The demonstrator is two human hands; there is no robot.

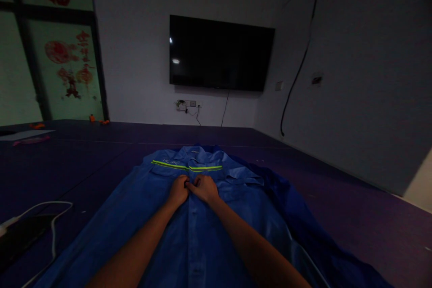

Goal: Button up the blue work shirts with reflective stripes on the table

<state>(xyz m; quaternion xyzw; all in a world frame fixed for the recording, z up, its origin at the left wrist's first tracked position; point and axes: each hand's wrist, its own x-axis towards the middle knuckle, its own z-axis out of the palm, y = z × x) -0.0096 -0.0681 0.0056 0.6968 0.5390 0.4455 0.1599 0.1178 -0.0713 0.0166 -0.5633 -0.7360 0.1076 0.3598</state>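
Note:
A blue work shirt (216, 243) with yellow-green reflective stripes across the chest lies spread face up on the purple floor, collar away from me. My left hand (178, 190) and my right hand (205, 187) meet at the front placket, just below the stripe. Both have their fingers pinched on the placket's edge; whether a button is between them is hidden. Further down the placket, the fabric lies flat between my forearms. Darker blue cloth (290, 198) shows under the shirt's right side.
A white cable (54, 225) and a dark flat object (27, 238) lie at the left. Small orange items (104, 122) sit near the glass door (70, 67). A television (221, 54) hangs on the far wall, and a black cable (300, 67) runs down the right wall.

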